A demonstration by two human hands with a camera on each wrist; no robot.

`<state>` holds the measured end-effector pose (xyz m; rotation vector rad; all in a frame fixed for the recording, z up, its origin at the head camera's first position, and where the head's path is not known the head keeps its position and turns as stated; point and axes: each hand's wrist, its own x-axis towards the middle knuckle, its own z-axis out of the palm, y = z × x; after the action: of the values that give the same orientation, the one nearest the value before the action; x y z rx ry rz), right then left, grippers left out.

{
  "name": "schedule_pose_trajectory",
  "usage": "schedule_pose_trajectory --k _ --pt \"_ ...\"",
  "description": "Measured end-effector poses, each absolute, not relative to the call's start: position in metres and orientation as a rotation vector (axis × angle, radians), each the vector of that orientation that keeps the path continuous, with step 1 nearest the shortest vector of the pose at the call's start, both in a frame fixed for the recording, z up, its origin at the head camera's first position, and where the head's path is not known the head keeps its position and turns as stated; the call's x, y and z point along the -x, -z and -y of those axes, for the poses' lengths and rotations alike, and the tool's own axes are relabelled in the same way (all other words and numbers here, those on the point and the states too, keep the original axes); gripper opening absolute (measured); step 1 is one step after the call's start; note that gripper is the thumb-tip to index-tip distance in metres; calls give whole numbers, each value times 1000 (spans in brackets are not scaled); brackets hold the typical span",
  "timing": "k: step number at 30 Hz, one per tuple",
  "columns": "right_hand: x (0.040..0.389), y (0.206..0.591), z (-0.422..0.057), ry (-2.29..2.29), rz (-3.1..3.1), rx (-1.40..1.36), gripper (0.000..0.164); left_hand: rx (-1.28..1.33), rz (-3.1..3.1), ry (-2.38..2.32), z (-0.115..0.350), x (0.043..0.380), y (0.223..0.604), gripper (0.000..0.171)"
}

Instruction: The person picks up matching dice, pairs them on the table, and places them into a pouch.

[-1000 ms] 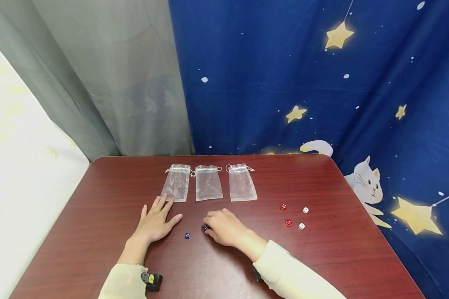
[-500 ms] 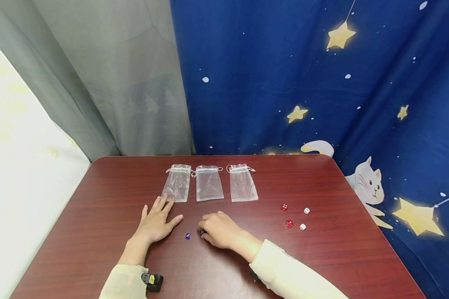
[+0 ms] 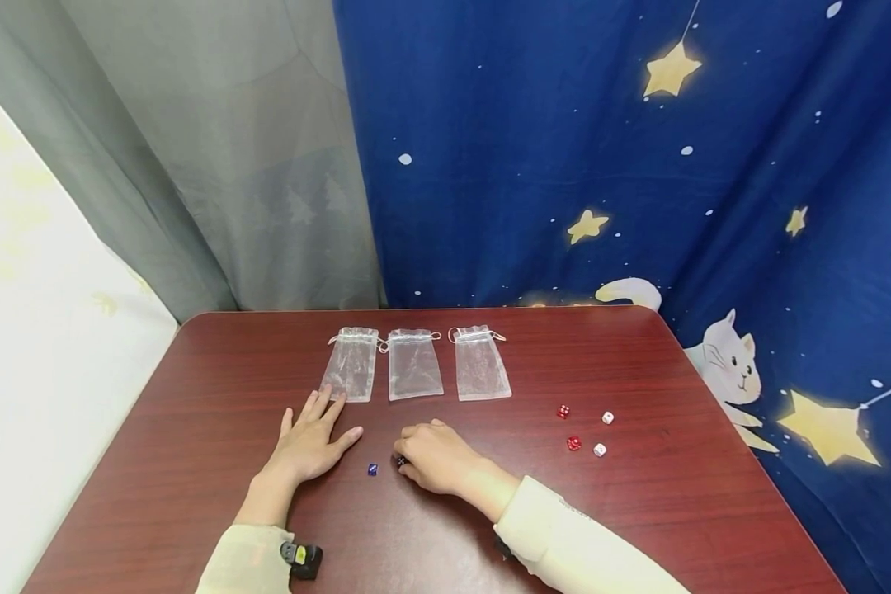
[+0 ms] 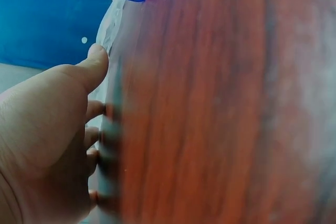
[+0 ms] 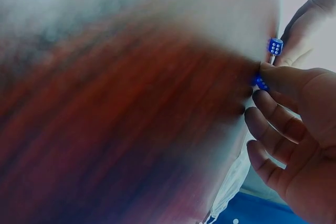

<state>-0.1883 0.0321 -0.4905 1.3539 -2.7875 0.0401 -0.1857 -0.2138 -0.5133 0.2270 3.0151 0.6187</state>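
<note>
Held blue die (image 5: 261, 83): pinched by the right hand (image 3: 438, 459) between thumb and fingers, presumably because it is so small. Loose blue die (image 3: 373, 469): set between the hands. Left hand (image 3: 306, 445): fingers spread straight, laid at the left mesh bag's (image 3: 352, 367) lower edge, apparently for steadiness.

The left hand (image 3: 306, 444) lies palm-down, fingers spread — the right hand (image 3: 436, 459) is curled in a pinch.

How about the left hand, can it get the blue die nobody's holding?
Probably yes: the left hand lies close by, and nothing shows between its thumb and that blue die.
</note>
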Motion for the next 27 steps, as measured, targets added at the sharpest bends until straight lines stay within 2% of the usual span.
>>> schedule_pose_trajectory --k 10,15,21,27 --pt "187 491 -34 -77 2824 -1331 14 -206 -3013 -608 215 200 500 76" --pt "187 490 -36 -91 2813 -1318 17 -187 -3105 -637 217 220 495 68" --pt "190 482 -40 -128 2786 -1285 20 -78 -3186 -674 215 247 489 56" --pt "196 472 -45 -212 2772 -1228 21 102 -3140 -643 213 265 487 62"
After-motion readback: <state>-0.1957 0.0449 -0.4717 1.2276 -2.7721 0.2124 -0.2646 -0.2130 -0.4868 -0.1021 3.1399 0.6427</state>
